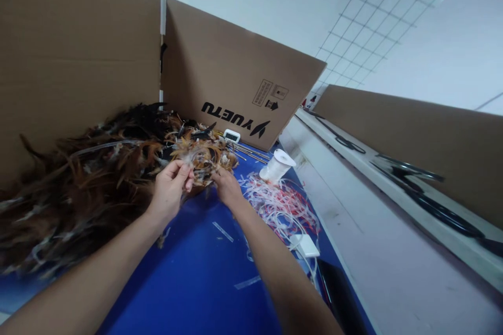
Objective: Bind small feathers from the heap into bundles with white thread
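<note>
My left hand (173, 183) is closed in a pinch, thumb against fingers, with the pale fluffy end of a feather (191, 156) at its tips. To its right, my right hand (228, 187) has its fingers curled together at the edge of a bunch of tan and golden feathers (204, 154). What lies between those fingers is too small to make out. A large heap of brown and black feathers (113, 172) spreads to the left of both hands.
Cardboard panels (220, 63) stand behind and left of the blue table (188, 272). On the right are a white spool (277, 166), tangled red and white strips (281, 201), a white box with a cable (305, 246) and a dark object (340, 298). A small display device (231, 136) and thin sticks (251, 153) lie behind.
</note>
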`<action>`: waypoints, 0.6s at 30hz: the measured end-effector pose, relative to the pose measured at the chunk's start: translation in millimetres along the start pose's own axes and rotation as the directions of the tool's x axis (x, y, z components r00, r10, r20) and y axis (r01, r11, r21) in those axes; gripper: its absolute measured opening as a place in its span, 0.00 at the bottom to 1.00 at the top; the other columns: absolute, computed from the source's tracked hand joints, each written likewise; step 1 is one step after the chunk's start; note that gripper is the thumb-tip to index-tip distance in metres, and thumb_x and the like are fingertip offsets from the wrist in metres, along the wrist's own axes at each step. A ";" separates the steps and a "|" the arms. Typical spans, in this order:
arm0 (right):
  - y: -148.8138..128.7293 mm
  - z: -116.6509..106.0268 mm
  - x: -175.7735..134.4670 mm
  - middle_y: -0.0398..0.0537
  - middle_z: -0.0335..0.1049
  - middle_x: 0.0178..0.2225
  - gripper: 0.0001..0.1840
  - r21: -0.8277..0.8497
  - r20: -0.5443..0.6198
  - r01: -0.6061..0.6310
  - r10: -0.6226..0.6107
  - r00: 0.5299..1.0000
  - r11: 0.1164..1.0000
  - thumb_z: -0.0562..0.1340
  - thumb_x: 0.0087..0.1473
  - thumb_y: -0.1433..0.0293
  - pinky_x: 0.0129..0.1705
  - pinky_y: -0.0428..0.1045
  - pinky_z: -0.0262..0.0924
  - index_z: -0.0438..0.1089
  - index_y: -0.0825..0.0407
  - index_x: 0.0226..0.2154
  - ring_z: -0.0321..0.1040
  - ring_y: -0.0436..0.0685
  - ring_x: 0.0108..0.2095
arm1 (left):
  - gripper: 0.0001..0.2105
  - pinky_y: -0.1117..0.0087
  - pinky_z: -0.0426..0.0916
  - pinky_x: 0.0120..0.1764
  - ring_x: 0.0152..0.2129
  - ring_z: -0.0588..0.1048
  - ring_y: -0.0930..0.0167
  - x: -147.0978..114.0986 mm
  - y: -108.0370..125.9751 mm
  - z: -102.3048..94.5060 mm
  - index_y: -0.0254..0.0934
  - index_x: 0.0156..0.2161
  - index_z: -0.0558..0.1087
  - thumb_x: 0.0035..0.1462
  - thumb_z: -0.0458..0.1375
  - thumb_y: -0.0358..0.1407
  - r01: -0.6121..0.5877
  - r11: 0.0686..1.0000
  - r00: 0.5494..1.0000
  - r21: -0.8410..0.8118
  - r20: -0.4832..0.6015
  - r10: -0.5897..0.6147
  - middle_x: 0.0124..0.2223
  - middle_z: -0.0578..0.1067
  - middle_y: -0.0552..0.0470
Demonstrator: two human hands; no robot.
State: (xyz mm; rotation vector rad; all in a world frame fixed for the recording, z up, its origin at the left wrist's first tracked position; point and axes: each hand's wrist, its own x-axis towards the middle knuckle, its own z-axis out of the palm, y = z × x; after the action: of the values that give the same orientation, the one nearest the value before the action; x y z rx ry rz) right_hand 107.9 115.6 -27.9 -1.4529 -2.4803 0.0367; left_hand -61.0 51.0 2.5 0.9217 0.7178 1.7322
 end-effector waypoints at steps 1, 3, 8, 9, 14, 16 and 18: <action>2.1 0.1 0.0 0.57 0.67 0.44 0.13 0.025 -0.015 -0.011 0.011 1.000 1.000 0.53 0.59 0.76 0.47 0.53 0.58 0.73 0.53 0.36 0.64 0.60 0.45 | 0.14 0.79 0.56 0.18 0.15 0.62 0.81 0.2 0.2 0.1 0.34 0.25 0.67 0.50 0.65 0.41 0.001 1.000 1.000 0.002 -0.003 -0.001 0.23 0.67 0.57; 6.7 -2.2 -4.0 0.54 0.68 0.40 0.09 0.108 -0.057 -0.037 0.043 0.997 0.993 0.57 0.56 0.75 0.47 0.52 0.58 0.73 0.53 0.32 0.65 0.59 0.43 | 0.14 0.79 0.56 0.18 0.15 0.62 0.81 0.2 0.1 0.4 0.34 0.25 0.67 0.50 0.65 0.41 0.013 1.000 1.000 0.004 -0.004 -0.013 0.23 0.67 0.57; 19.3 -16.3 -28.6 0.44 0.71 0.27 0.05 0.354 -0.072 -0.076 0.108 0.991 0.932 0.61 0.53 0.72 0.37 0.47 0.61 0.71 0.52 0.27 0.67 0.53 0.31 | 0.14 0.79 0.56 0.18 0.15 0.61 0.81 -2.4 -3.4 1.9 0.34 0.26 0.67 0.51 0.64 0.41 0.052 0.999 0.998 0.011 0.020 -0.052 0.24 0.67 0.57; 21.3 -19.7 -34.6 0.43 0.70 0.24 0.06 0.403 -0.063 -0.091 0.126 0.990 0.911 0.60 0.54 0.70 0.33 0.47 0.61 0.71 0.52 0.27 0.67 0.52 0.27 | 0.14 0.79 0.57 0.18 0.15 0.62 0.81 -3.2 -4.4 2.3 0.34 0.26 0.67 0.51 0.64 0.41 0.057 0.998 0.998 0.019 0.025 -0.057 0.24 0.68 0.57; 23.5 -40.5 -63.4 0.43 0.71 0.22 0.11 0.674 -0.029 -0.182 0.272 0.962 0.716 0.60 0.53 0.62 0.26 0.46 0.61 0.70 0.53 0.28 0.67 0.50 0.21 | 0.13 0.79 0.57 0.18 0.15 0.62 0.81 -7.1 -9.5 3.9 0.34 0.26 0.67 0.51 0.63 0.41 0.088 0.994 0.994 0.073 0.052 -0.091 0.25 0.68 0.57; 21.3 -49.4 -73.1 0.43 0.71 0.22 0.12 0.801 0.001 -0.213 0.355 0.935 0.560 0.64 0.49 0.60 0.26 0.46 0.60 0.70 0.53 0.27 0.66 0.50 0.21 | 0.14 0.79 0.57 0.18 0.15 0.62 0.81 -8.2 -12.4 3.9 0.34 0.27 0.67 0.51 0.64 0.41 0.098 0.991 0.993 0.094 0.063 -0.104 0.24 0.68 0.57; 19.7 -55.5 -81.1 0.42 0.70 0.21 0.14 0.866 0.054 -0.236 0.386 0.921 0.441 0.66 0.45 0.59 0.25 0.46 0.60 0.70 0.53 0.26 0.65 0.50 0.21 | 0.14 0.79 0.58 0.18 0.15 0.62 0.81 -8.9 -15.7 3.4 0.34 0.26 0.67 0.50 0.64 0.42 0.102 0.988 0.991 0.118 0.071 -0.111 0.24 0.68 0.57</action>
State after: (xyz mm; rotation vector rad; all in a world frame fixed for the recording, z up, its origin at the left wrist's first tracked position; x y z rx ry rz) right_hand 175.6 49.5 5.1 -1.2912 -1.5383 1.0538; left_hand -48.5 47.8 -10.5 1.0047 0.8070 1.5666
